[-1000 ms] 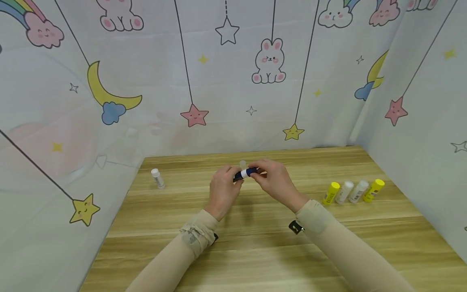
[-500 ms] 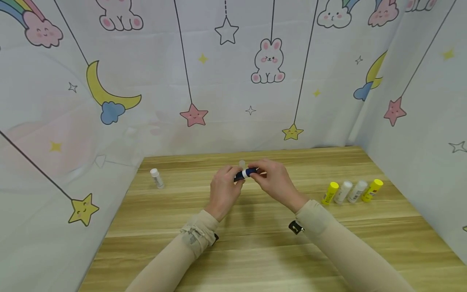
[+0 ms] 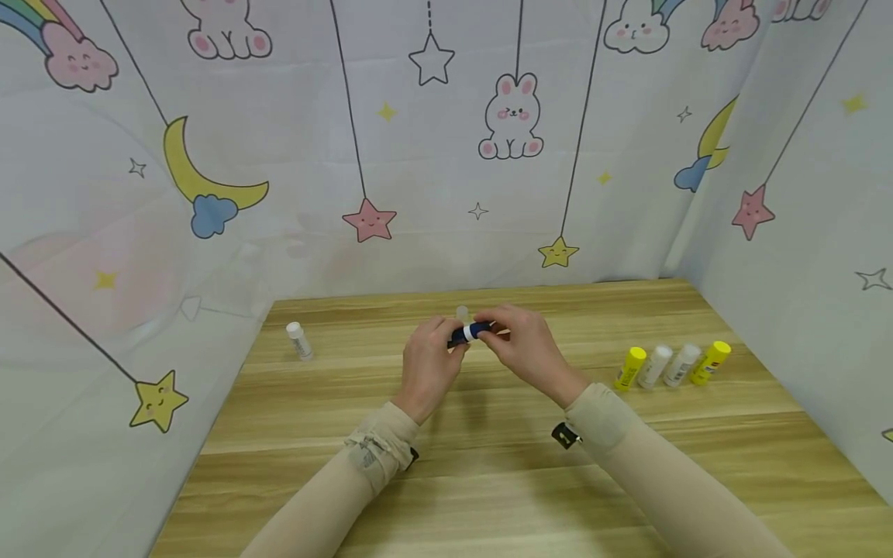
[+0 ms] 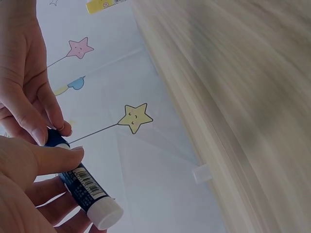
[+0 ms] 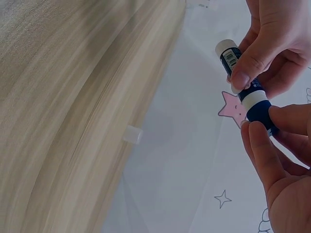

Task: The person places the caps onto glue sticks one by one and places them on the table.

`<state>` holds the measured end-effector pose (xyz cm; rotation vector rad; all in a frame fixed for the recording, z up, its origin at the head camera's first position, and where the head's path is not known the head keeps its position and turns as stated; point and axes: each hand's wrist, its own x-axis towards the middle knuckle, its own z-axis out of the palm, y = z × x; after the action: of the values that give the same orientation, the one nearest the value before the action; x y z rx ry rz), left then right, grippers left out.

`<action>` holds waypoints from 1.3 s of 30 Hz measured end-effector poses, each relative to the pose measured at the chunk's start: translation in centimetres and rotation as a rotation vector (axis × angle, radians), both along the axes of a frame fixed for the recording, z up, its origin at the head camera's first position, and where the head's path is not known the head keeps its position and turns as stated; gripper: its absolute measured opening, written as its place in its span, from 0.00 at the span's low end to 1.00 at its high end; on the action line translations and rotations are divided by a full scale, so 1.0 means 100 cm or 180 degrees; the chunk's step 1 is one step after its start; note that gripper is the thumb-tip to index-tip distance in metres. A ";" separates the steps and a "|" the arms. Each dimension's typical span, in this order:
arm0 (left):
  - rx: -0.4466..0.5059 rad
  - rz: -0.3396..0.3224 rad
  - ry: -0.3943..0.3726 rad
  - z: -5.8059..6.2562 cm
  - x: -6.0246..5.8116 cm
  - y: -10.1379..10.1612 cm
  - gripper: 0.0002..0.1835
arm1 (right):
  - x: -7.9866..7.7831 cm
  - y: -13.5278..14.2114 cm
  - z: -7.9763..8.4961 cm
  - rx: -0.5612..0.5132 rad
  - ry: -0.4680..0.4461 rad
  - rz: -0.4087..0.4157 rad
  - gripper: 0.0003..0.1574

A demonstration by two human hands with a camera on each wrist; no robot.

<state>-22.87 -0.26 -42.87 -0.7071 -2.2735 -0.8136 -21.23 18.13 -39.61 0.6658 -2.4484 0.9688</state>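
A dark blue glue stick (image 3: 470,332) with a white band is held in the air between my two hands, lying nearly level. My left hand (image 3: 429,363) grips its barcoded barrel (image 4: 83,186), thumb on one side and fingers on the other; a white end piece (image 4: 105,212) sticks out past them. Thumb and fingertips of my right hand (image 3: 528,345) pinch the blue end (image 5: 260,114) beyond the white band. Just behind the hands, a small translucent cap (image 5: 132,135) stands on the wooden table (image 3: 474,496), partly hidden in the head view.
One white glue stick (image 3: 299,341) stands at the table's back left. On the right, a row holds two yellow glue sticks (image 3: 631,368) and two white ones (image 3: 655,366). A curtain printed with stars and rabbits (image 3: 512,116) rises behind the table.
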 end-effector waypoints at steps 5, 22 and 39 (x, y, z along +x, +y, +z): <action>0.0016 -0.0014 -0.0009 0.000 0.001 0.000 0.15 | -0.001 0.000 -0.002 -0.0017 -0.0019 -0.0003 0.14; -0.0027 -0.0101 0.0106 0.002 0.004 0.000 0.13 | 0.001 -0.002 -0.002 -0.0025 -0.0057 0.0028 0.16; -0.0163 -0.0001 0.0111 0.006 0.014 0.001 0.12 | 0.005 -0.009 -0.002 -0.0032 -0.0354 -0.0074 0.15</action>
<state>-21.42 -0.16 -42.24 -0.7392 -2.2699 -0.7399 -20.76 17.21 -39.83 0.5935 -2.5399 1.0340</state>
